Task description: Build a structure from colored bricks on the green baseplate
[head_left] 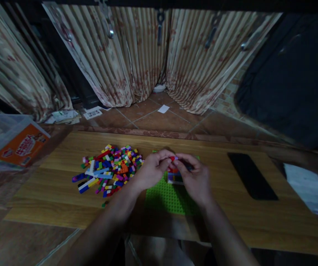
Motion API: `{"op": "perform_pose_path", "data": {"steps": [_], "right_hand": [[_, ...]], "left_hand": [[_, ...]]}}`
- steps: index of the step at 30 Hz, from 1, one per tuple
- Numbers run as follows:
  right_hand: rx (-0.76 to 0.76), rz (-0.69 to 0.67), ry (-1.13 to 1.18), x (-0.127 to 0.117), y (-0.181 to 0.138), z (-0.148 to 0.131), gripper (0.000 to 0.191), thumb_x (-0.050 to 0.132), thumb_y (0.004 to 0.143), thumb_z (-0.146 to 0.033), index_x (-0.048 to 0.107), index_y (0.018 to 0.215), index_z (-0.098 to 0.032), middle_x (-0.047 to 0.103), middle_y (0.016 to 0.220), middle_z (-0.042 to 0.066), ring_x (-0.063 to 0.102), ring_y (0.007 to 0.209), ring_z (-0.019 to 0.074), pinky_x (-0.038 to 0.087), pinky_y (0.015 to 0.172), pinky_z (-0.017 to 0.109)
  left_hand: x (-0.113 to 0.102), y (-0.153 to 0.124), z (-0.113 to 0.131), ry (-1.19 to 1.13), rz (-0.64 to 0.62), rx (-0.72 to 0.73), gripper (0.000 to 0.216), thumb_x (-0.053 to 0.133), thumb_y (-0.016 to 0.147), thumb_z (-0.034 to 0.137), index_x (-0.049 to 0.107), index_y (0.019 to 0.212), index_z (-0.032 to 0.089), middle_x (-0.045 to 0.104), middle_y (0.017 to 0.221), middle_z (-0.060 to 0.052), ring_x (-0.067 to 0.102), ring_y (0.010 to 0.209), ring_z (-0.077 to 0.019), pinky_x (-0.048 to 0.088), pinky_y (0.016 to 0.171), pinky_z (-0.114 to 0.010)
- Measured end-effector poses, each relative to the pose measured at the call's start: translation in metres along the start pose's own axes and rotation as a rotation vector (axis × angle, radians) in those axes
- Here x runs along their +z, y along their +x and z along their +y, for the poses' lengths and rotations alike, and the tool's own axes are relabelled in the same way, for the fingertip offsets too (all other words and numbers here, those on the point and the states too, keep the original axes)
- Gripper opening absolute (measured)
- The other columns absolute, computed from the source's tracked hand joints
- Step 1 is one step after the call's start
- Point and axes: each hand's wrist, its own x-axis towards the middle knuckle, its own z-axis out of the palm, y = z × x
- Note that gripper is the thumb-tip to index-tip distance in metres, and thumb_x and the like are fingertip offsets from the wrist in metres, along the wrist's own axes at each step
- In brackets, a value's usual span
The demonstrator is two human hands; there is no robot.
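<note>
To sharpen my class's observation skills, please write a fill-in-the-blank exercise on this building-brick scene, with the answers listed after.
The left hand and the right hand meet above a baseplate coloured ____.
The small brick pinched between their fingertips is ____.
The pile of bricks lies on the baseplate's ____ side.
The flat slab on the wooden board is coloured ____.
Missing words: green; red; left; black.
</note>
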Motion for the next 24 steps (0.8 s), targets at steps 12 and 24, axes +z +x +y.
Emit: {"op": "perform_pose_path", "data": {"steps": [12,24], "right_hand": [[-0.027,0.046,-0.014,-0.002,0.002,0.002,0.016,0.061,0.083,-0.028,0.071,0.095,-0.024,0.072,0.094,0.002,0.067,0.086,0.0180,0.052,0.081,0.034],[0.034,0.070,-0.025,0.000,-0.001,0.005,0.017,0.063,0.079,-0.029,0.073,0.090,-0.021,0.074,0.089,0.004,0.069,0.081,0.0190,0.055,0.077,0.034]], "left_hand": [[0.012,-0.001,0.000,0.381,0.129,0.121,0.018,0.043,0.093,0.019,0.061,0.099,0.018,0.065,0.086,-0.002,0.062,0.079,-0.0130,0.049,0.075,-0.024],[0.022,-0.004,0.001,0.654,0.205,0.081,0.015,0.046,0.092,0.023,0.060,0.094,0.020,0.068,0.081,-0.002,0.065,0.074,-0.0151,0.048,0.070,-0.025]]}}
